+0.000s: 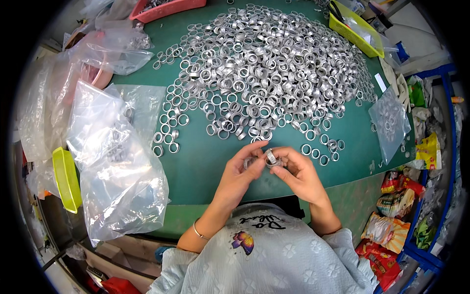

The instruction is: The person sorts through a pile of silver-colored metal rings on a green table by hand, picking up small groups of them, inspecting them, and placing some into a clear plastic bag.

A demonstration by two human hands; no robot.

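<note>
Both my hands meet near the front of the green tabletop (205, 171), just in front of a wide heap of silver metal rings (274, 68). My left hand (238, 171) is closed, its fingers curled round a few metal rings (250, 161). In my right hand (298, 171), thumb and fingers pinch metal rings (271, 158), one of them standing on edge. The fingertips of the two hands nearly touch, and they partly hide how many rings each holds. Several loose rings (323, 159) lie beyond my right hand.
A large clear plastic bag (122, 191) covers the left side beside a yellow-green basket (67, 180). Another yellow-green basket (356, 32) sits far right, and a red tray (169, 9) far left. A clear bag of rings (390, 123) lies at the right edge, near snack packets (389, 230) and blue shelving.
</note>
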